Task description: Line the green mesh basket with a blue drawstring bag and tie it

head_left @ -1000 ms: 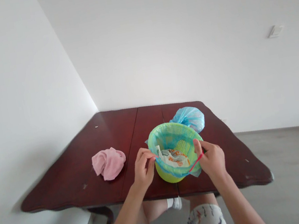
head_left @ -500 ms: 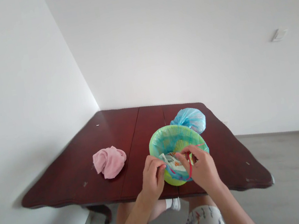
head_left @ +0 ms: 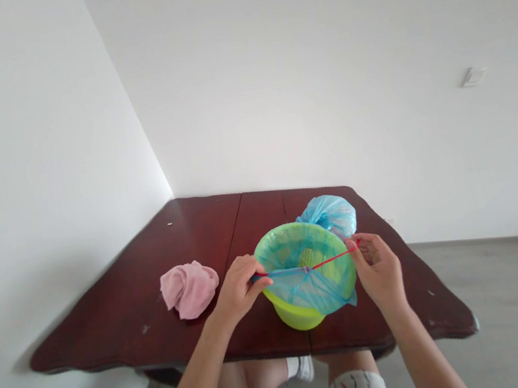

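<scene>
A light green basket [head_left: 296,316] stands near the front edge of the table, lined with a translucent blue drawstring trash bag [head_left: 313,291]. My left hand [head_left: 240,283] pinches the bag's gathered edge at the left of the rim. At the right, my right hand [head_left: 377,261] grips the red drawstring [head_left: 333,258], which is stretched taut across the basket's opening. Blue film hangs over the front of the rim and hides most of the inside.
On the dark red wooden table [head_left: 144,281], a crumpled pink cloth [head_left: 190,290] lies left of the basket. A filled blue plastic bag [head_left: 331,214] sits behind it. White walls [head_left: 270,85] border the table at the left and back.
My hands have moved apart, the right one outward to the right with the drawstring. The bag's edge has drawn together across the opening, covering the white and orange contents seen before.
</scene>
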{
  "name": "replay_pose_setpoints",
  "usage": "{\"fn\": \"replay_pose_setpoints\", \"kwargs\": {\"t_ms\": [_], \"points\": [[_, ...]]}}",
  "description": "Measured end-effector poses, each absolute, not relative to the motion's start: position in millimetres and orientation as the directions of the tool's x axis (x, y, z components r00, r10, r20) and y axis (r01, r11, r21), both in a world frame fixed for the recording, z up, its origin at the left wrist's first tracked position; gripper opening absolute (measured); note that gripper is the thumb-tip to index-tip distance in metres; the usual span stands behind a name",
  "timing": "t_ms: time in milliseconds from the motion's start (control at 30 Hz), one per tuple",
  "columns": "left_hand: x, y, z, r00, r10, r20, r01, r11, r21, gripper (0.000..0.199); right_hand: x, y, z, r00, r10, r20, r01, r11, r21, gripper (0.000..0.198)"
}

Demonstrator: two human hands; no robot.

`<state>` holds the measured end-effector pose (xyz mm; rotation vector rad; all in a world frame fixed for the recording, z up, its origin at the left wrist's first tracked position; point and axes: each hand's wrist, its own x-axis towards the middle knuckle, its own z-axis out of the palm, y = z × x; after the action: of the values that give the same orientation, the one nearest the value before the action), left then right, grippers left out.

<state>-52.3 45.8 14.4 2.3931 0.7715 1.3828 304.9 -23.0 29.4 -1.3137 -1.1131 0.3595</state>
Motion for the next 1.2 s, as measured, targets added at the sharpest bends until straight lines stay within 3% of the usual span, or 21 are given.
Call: {"fn": "replay_pose_setpoints", "kwargs": {"t_ms": [167,300,467,733,933,1033,1100,1200], "points": [[-59.5,86.5,23.4,0.358,0.649,0.672,0.273,-0.76,0.59,0.084,324.6,-0.5,28.3,0.4,0.843,0.359,0.395,0.194,-0.898,0.061],[-61.4,106.8,27.4,0.345,0.677,0.65,0.278,-0.735,0.618,0.082,333.4,13.1,26.7,0.365,0.857,0.364,0.413,0.201,-0.888,0.069],[-61.9,117.0,29.5,0.349,0.684,0.64,0.298,-0.729,0.616,0.068,337.6,23.6,24.7,0.325,0.872,0.367,0.407,0.221,-0.886,0.06],[-30.2,149.9,50.2,0.252,0.783,0.568,0.037,-0.595,0.803,0.074,345.0,60.6,39.5,0.322,0.862,0.392,0.494,0.2,-0.846,0.063],[-1.7,163.2,57.0,0.235,0.787,0.57,-0.048,-0.576,0.816,0.066,335.4,78.0,34.6,0.187,0.804,0.565,0.6,0.362,-0.713,0.041],[7.1,162.7,58.6,0.207,0.82,0.534,-0.085,-0.528,0.845,0.051,330.7,77.9,34.3,0.11,0.752,0.65,0.638,0.448,-0.627,0.029],[9.7,160.9,59.7,0.178,0.841,0.51,-0.156,-0.488,0.859,0.033,329.6,76.4,36.6,0.108,0.707,0.699,0.648,0.483,-0.589,0.023],[6.5,157.6,60.5,0.204,0.843,0.499,-0.241,-0.45,0.86,0.034,330.0,74.6,41.7,0.158,0.625,0.765,0.644,0.522,-0.559,0.02]]}}
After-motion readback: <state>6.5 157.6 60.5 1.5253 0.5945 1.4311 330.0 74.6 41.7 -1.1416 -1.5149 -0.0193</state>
